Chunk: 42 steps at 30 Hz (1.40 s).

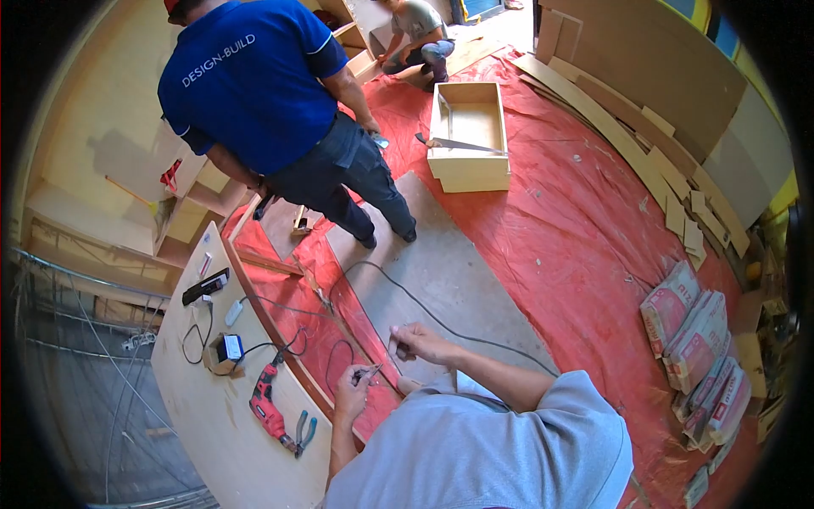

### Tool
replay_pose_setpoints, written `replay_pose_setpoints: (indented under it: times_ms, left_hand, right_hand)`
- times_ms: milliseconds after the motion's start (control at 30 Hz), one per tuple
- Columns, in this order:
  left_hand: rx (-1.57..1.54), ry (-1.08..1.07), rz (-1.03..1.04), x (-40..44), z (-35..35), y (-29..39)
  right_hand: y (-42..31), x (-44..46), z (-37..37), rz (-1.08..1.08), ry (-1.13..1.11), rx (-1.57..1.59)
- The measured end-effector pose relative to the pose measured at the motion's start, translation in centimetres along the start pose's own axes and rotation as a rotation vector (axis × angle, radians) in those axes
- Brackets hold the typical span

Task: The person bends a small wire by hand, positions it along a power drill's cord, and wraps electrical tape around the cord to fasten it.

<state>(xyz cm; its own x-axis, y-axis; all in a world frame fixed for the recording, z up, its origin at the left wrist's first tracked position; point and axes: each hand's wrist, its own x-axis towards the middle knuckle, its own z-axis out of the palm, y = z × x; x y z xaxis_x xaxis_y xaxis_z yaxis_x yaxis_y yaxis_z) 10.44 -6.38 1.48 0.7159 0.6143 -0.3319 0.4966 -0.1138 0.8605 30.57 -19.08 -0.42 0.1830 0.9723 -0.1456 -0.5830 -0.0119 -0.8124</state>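
My left hand (352,388) is closed beside the edge of the pale board table, its fingers bent around something small, dark and metallic that is too small to name. Up and to the right, my right hand (421,343) is held in a pinch; whatever lies between its fingertips cannot be made out. The two hands are apart, in front of my grey shirt (492,445). Nearest to my left hand on the table lie pliers with teal handles (305,433) and a red and black power drill (267,405). Neither tool is being touched.
The table (191,399) also bears a small box (225,349) and cables. A person in a blue shirt (250,81) stands ahead; another person (417,38) crouches behind. A handsaw (462,146) rests on a wooden box (471,174). Sacks (699,343) and boards (627,127) lie right.
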Motion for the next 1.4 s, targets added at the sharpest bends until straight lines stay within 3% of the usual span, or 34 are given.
replay_pose_setpoints:
  times_ms: [67, 133, 267, 300, 500, 633, 733, 833, 933, 1133, 1267, 1400]
  left_hand:
    - [-0.005, -0.030, 0.023, -0.1, 0.1, 0.7]
    - [0.028, -0.046, 0.062, -0.2, 0.7, 1.5]
    - [0.115, 0.003, 0.107, 0.8, 1.3, 2.5]
    - [-0.040, -0.004, 0.092, 0.7, 1.5, 3.5]
    - [-0.263, -0.046, -0.043, 1.6, 1.1, 3.5]
    - [-0.576, 0.073, -0.199, 2.2, 1.5, 1.8]
    - [-0.694, 0.181, -0.137, 3.3, 1.1, 0.3]
    - [-0.810, 0.176, 0.014, 5.0, -0.6, 0.4]
    - [-0.938, 0.258, 0.040, 5.0, -1.7, 4.4]
    - [-1.070, 0.257, 0.110, 5.4, -3.8, 4.1]
    - [-1.214, 0.293, 0.010, 5.6, -4.1, 2.9]
    - [-1.206, 0.285, 0.012, 4.9, -4.4, 2.8]
  right_hand:
    - [-0.2, 0.6, -1.1, 0.042, 0.188, 0.060]
    - [-0.9, 1.4, -1.9, -0.025, 0.256, 0.327]
    - [-3.4, 1.2, -2.8, -0.118, 0.183, 0.483]
    - [-3.8, 1.0, -2.8, -0.132, 0.168, 0.498]
    - [-4.0, 0.6, -2.1, -0.135, 0.144, 0.431]
    - [-3.2, -0.4, 0.2, -0.015, 0.136, 0.146]
    - [-3.1, -1.7, 3.6, 0.053, -0.120, -0.092]
    - [-0.3, -1.3, 6.3, -0.242, -0.168, -0.431]
    - [-4.1, -0.9, 8.0, -0.426, -0.162, -0.514]
    - [-5.2, 0.7, 8.5, -0.448, -0.154, -0.439]
    - [-3.5, 1.2, 8.6, -0.256, -0.026, -0.351]
    - [-2.6, 2.7, 7.0, -0.327, 0.050, -0.049]
